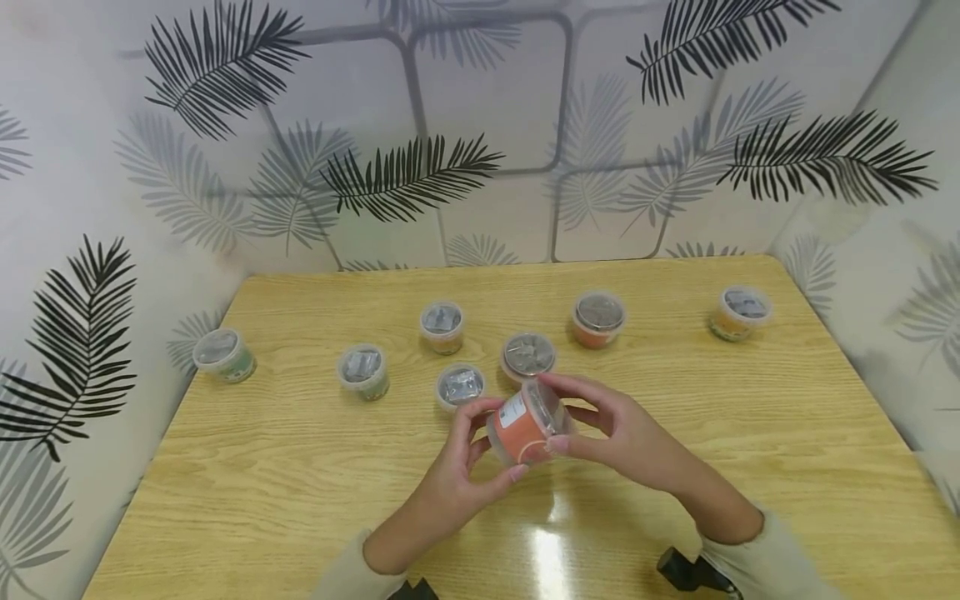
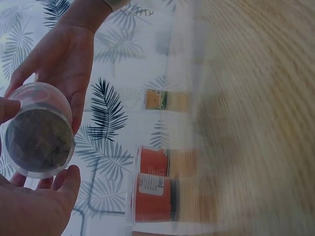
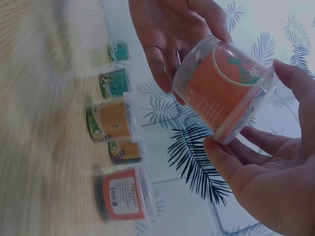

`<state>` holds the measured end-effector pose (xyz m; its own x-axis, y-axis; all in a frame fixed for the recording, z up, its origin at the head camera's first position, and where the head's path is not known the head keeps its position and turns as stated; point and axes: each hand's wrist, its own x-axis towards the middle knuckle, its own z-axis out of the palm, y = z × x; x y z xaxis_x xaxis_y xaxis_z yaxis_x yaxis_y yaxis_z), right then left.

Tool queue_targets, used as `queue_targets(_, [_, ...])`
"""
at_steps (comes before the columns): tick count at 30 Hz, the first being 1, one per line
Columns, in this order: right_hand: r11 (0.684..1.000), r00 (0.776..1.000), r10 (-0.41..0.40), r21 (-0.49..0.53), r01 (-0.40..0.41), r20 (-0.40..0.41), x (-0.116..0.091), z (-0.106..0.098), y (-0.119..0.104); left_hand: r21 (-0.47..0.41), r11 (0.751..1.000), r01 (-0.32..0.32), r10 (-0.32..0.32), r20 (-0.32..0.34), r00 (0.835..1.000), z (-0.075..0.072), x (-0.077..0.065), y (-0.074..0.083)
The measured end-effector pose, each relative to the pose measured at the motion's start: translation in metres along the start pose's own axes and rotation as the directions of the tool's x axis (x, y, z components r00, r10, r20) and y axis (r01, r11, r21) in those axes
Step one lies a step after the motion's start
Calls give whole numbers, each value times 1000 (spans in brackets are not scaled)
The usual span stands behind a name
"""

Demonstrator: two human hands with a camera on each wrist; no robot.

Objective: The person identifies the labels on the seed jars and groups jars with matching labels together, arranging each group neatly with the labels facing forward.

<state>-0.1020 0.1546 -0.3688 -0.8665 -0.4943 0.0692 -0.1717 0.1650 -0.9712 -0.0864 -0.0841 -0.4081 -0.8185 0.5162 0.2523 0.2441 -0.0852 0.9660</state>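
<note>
- Both hands grip one tub (image 1: 522, 427), a squat, smooth cylinder of clear plastic with an orange label, right of the frame's centre. It is tilted and raised off the table, its lid end turned toward the upper right.
- The left hand (image 1: 456, 482), on the tub's lower left, is curled round its base end, thumb along the lower side.
- The right hand (image 1: 628, 432), on the tub's right, holds the lid end between thumb and fingers; the tub lies between both palms.
- Its lid is round and see-through, showing dark grey beneath in the left wrist view; the label carries a white barcode sticker, and a pale ring with green print shows in the right wrist view.
- Just above the held tub stands a red-orange tub (image 1: 528, 355); beside it, a tub with a silvery packet under its lid (image 1: 460, 385) is partly covered by the left fingers.
- Farther off stand another red-orange tub (image 1: 598, 317), a yellow-orange tub (image 1: 442, 327) at upper centre, two green tubs (image 1: 363, 372) toward the left, and a yellow-and-green tub (image 1: 740, 313) at upper right.
- The table (image 1: 285, 492) has glossy, yellowish wood grain, with a glare patch at lower centre.
- Behind hangs a pale, leaf-printed backdrop (image 1: 487, 100).
</note>
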Motion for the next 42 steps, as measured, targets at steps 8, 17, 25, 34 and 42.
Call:
queue_targets(8, [974, 1000, 9, -225, -12, -18, -1, -29, -2, 178, 984, -27, 34, -35, 999, -12, 7, -6])
queue_targets(17, [849, 994, 91, -517, -113, -68, -4, -85, 4, 521, 853, 10, 60, -116, 991, -36, 22, -14])
queue_targets(25, [761, 975, 173, -611, -220, -136, -2, -131, 28, 709, 675, 205, -137, -153, 979, -52, 37, -28])
queue_targets(34, [698, 969, 213, -674, -242, -128, 14, -162, 58, 721, 649, 245, -242, -109, 964, -59, 42, -49])
queue_targets(42, [698, 960, 245, -663, -270, -132, 32, -174, 76, 697, 671, 253, -274, -84, 958, -63, 41, -49])
